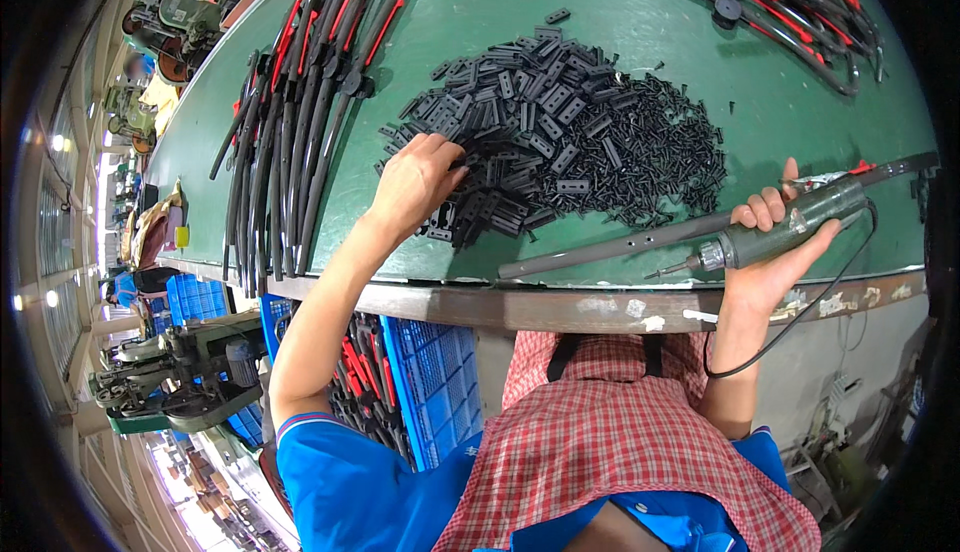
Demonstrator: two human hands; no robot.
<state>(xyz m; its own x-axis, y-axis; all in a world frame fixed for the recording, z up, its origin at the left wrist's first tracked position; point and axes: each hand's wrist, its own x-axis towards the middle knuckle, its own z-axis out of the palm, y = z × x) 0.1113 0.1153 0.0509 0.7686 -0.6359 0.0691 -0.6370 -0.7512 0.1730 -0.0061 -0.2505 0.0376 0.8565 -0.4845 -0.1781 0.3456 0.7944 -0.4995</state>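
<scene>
My left hand (418,184) reaches into the left side of a heap of small black plastic blocks with holes (535,92). Its fingers are curled, and whatever lies between the fingertips is hidden. My right hand (768,270) is wrapped round a dark green electric screwdriver (795,224), its bit pointing left. A black cord (765,354) loops from the tool's back end past my wrist. Under and behind the screwdriver, a long grey tube with small holes (610,249) lies near the table's front edge. Many loose black screws (660,152) spread out from the blocks' right side.
Bundles of black folding frames with red parts lie on the green table, one at the left (300,122) and another at the far right (770,2). Below the table edge (560,309) stands a blue crate (435,377) beside more red-and-black frames (370,372). Machines (190,367) stand at the left.
</scene>
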